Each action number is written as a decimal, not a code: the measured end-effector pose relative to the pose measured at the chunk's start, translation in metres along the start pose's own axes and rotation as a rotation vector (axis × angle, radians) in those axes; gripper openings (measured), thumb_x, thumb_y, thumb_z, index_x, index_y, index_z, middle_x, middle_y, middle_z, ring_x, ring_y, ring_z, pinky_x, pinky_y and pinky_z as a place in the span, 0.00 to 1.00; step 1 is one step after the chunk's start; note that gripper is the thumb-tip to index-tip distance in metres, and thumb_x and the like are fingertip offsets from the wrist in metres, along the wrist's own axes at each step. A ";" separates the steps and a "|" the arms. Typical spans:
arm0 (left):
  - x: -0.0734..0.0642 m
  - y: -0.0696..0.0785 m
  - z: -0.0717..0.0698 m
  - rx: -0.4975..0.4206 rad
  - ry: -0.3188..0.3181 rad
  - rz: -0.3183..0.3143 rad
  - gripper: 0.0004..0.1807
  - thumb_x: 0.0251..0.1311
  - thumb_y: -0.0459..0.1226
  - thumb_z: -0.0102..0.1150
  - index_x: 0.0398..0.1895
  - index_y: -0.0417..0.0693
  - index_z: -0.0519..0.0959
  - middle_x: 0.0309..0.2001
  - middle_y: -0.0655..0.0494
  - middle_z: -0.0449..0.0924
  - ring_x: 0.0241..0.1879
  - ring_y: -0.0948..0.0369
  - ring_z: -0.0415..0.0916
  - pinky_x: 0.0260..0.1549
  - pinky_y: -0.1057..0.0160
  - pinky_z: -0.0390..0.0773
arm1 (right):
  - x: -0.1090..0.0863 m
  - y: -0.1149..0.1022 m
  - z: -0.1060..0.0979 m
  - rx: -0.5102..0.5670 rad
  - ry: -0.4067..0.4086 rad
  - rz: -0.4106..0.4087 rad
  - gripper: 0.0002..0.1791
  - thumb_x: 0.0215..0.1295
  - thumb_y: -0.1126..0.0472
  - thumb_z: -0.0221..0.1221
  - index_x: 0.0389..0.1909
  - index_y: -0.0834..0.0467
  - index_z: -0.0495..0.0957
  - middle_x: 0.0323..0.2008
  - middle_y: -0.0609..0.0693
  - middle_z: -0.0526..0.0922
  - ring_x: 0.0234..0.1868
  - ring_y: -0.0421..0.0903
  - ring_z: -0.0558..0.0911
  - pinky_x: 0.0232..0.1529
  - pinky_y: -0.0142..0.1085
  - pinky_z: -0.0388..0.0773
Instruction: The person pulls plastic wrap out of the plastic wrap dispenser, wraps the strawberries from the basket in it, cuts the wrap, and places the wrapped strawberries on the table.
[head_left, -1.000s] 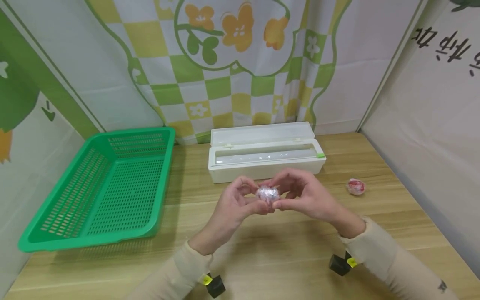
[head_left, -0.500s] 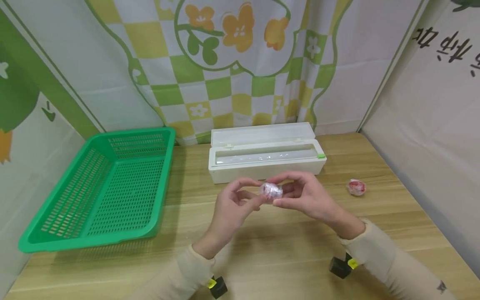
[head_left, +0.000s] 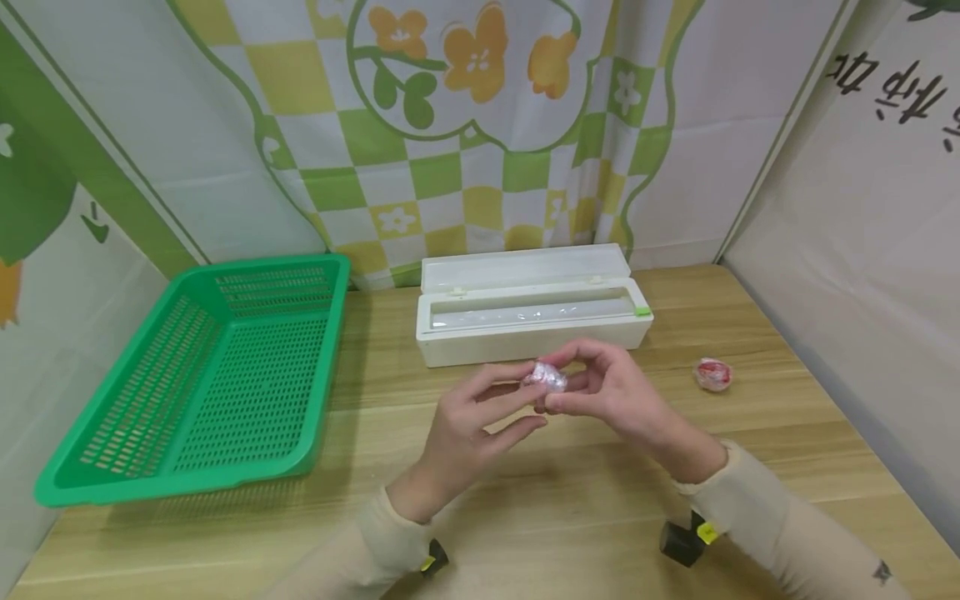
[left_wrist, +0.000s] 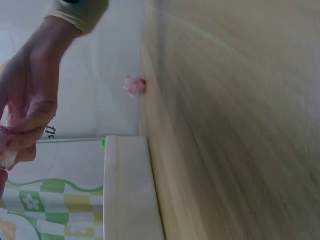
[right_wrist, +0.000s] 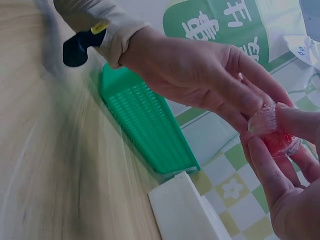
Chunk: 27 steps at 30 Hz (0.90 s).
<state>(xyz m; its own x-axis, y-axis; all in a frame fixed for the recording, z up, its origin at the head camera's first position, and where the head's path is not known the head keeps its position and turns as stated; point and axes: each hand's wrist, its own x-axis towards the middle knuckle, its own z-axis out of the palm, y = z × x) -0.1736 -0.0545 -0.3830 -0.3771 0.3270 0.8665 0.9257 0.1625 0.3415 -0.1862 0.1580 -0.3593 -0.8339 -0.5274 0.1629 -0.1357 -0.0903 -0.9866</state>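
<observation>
A small red lump in crinkled cling film (head_left: 551, 377) is held up between both hands in front of the white box. My right hand (head_left: 626, 396) pinches it between thumb and fingertips. Extended fingers of my left hand (head_left: 461, 425) touch its left side, while the left thumb stands apart below it in the head view. In the right wrist view, red shows through the clear film of the wrapped lump (right_wrist: 274, 132). Another film-wrapped red lump (head_left: 712, 375) lies on the table to the right.
Behind the hands stands a white cling film box (head_left: 525, 343), its lid raised and a roll (head_left: 532, 314) inside. On the left is a green perforated basket (head_left: 322, 392). A patterned curtain (head_left: 465, 175) hangs along the back of the wooden table (head_left: 570, 525).
The wrapped lump has turned and shifted slightly right and up. My left hand has rolled over, its fingers straightening and its thumb coming away, while the right keeps its pinch.
</observation>
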 end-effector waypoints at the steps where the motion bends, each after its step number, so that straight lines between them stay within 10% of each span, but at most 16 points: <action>1: 0.000 0.000 0.000 0.008 -0.009 0.025 0.21 0.45 0.25 0.74 0.46 0.34 0.84 0.49 0.40 0.80 0.47 0.50 0.84 0.48 0.69 0.84 | 0.000 0.000 0.001 0.017 -0.001 0.012 0.15 0.61 0.72 0.64 0.48 0.64 0.74 0.45 0.52 0.82 0.41 0.45 0.89 0.42 0.40 0.87; 15: 0.000 -0.002 -0.001 0.007 0.037 -0.028 0.18 0.48 0.24 0.71 0.46 0.32 0.84 0.42 0.44 0.84 0.40 0.54 0.85 0.43 0.72 0.84 | -0.001 -0.005 0.007 -0.216 0.076 0.091 0.28 0.57 0.66 0.70 0.57 0.64 0.71 0.51 0.60 0.79 0.38 0.45 0.88 0.35 0.41 0.88; 27: -0.002 -0.002 -0.005 -0.040 0.038 -0.191 0.18 0.53 0.27 0.69 0.50 0.35 0.83 0.39 0.47 0.86 0.36 0.59 0.85 0.38 0.71 0.85 | 0.002 -0.004 0.002 -0.783 0.077 -0.826 0.19 0.58 0.56 0.70 0.48 0.61 0.83 0.50 0.60 0.82 0.49 0.46 0.83 0.43 0.26 0.83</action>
<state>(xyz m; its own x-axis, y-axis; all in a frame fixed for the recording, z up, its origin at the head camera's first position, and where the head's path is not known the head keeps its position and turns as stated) -0.1744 -0.0599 -0.3834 -0.5455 0.2583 0.7973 0.8381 0.1805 0.5149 -0.1865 0.1558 -0.3550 -0.3619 -0.4960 0.7893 -0.9321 0.1803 -0.3142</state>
